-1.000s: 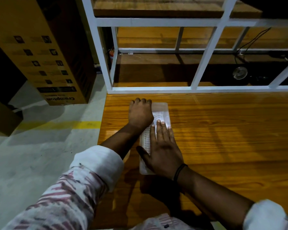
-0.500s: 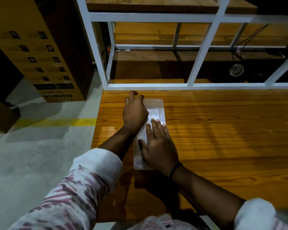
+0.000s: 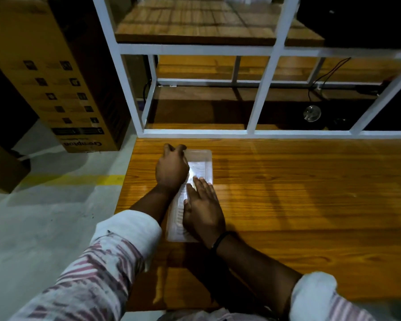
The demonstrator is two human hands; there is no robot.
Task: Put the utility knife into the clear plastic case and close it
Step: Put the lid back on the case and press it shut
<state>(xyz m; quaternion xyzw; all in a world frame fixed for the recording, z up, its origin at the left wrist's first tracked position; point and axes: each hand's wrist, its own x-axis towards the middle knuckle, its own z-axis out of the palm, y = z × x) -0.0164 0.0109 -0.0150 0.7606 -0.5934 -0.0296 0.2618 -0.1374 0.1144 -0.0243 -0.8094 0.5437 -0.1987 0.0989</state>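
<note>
A long clear plastic case (image 3: 200, 166) lies flat on the wooden table (image 3: 299, 193), running away from me near the table's left edge. My left hand (image 3: 171, 169) curls over the case's far left part, fingers bent down on it. My right hand (image 3: 203, 209) lies flat, palm down, on the near half of the lid, fingers stretched forward. The lid appears down on the case. Pale ridged shapes show through the plastic; I cannot make out the utility knife clearly.
A white metal frame (image 3: 259, 133) with wooden shelves rises along the table's far edge. A glass-like round object (image 3: 311, 113) and cables sit on its low shelf. A tall cardboard box (image 3: 63, 89) stands on the grey floor at left, by a yellow floor line (image 3: 79, 179).
Both hands stay pressed on the case in nearly the same grip. The camera has tilted up, showing more of the shelf; the left fingers have shifted slightly at the far end.
</note>
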